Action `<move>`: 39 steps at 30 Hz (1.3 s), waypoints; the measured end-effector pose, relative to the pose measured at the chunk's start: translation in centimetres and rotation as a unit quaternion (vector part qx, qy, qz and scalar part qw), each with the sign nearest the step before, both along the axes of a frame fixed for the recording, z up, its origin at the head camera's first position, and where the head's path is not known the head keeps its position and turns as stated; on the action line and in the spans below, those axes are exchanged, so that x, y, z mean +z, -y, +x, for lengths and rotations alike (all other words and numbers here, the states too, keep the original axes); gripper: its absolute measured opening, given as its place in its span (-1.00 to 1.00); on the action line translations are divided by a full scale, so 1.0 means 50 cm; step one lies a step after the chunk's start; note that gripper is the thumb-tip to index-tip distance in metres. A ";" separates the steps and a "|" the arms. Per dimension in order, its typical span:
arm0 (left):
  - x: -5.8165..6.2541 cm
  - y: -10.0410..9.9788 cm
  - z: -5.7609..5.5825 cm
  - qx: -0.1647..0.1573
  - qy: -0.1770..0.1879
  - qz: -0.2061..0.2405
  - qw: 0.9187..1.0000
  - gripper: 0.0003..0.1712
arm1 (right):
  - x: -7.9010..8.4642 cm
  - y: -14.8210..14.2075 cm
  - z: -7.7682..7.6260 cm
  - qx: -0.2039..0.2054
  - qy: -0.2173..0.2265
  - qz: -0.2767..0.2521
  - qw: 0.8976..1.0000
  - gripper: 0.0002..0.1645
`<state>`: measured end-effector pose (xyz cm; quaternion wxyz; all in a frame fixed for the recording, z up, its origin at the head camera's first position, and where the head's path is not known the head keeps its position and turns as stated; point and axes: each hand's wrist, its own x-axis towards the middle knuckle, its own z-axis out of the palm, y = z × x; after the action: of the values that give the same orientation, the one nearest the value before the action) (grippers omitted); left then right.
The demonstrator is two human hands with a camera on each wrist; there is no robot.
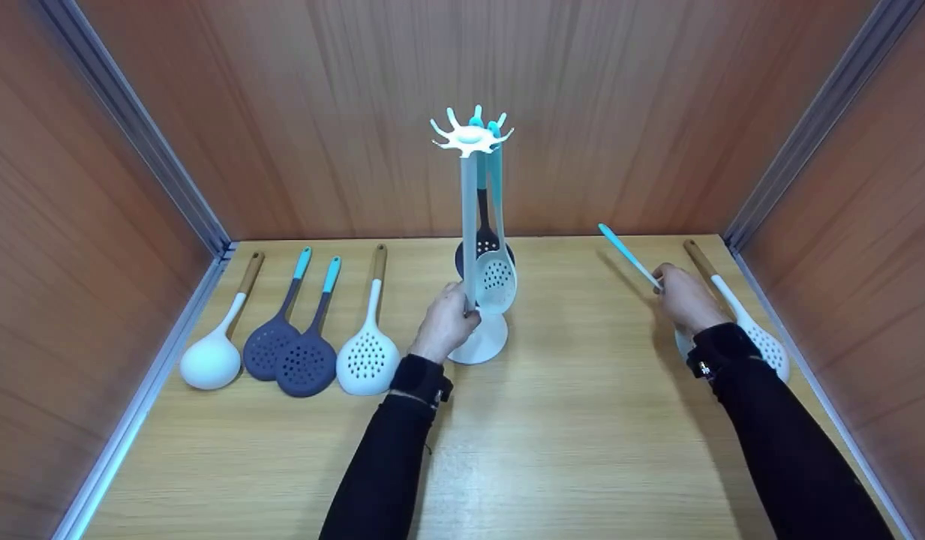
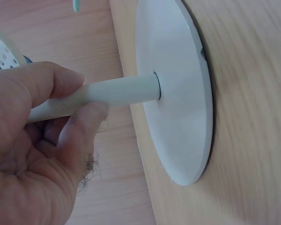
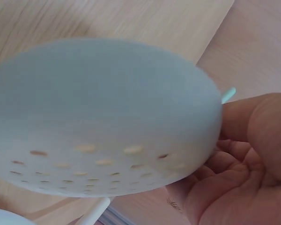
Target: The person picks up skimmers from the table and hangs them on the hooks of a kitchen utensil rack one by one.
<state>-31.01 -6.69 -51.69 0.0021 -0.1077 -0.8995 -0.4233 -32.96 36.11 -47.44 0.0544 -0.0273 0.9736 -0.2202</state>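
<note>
Near the middle stands a white utensil stand (image 1: 469, 225) with a crown of curved hooks and a round base (image 2: 178, 108). My left hand (image 1: 445, 322) grips its pole low down, thumb and finger pinching it in the left wrist view. From the hooks hang a dark skimmer (image 1: 483, 206) and a pale slotted spoon (image 1: 496, 281), both with turquoise handles. On the right, my right hand (image 1: 687, 298) holds another skimmer (image 3: 103, 103) with a pale perforated head. Its turquoise handle (image 1: 626, 251) points up and to the left; the hand hides much of its head in the head view.
At left lie a white ladle (image 1: 211, 361), two dark skimmers (image 1: 264, 346) (image 1: 306, 365) overlapping, and a white skimmer (image 1: 368, 360) with a wooden handle. Another wooden-handled white skimmer (image 1: 762, 345) lies by the right wall (image 1: 845, 225). Wooden panels enclose the back and left.
</note>
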 end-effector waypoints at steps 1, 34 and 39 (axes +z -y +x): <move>0.000 0.000 0.000 -0.001 -0.002 0.000 1.000 -0.28 | 0.002 0.002 0.000 0.000 0.000 0.001 1.000 -0.53; 0.001 0.000 0.000 0.006 0.014 0.003 1.000 -0.31 | 0.026 0.056 -0.003 0.028 -0.091 -0.025 0.995 -0.59; 0.000 -0.002 -0.004 0.007 0.024 0.004 1.000 -0.28 | 0.031 0.066 -0.004 0.025 -0.097 -0.036 0.994 -0.57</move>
<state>-31.23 -6.60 -51.70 -0.0160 -0.0908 -0.8985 -0.4292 -33.15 32.83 -45.90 -0.0360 -0.0745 0.9648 -0.2496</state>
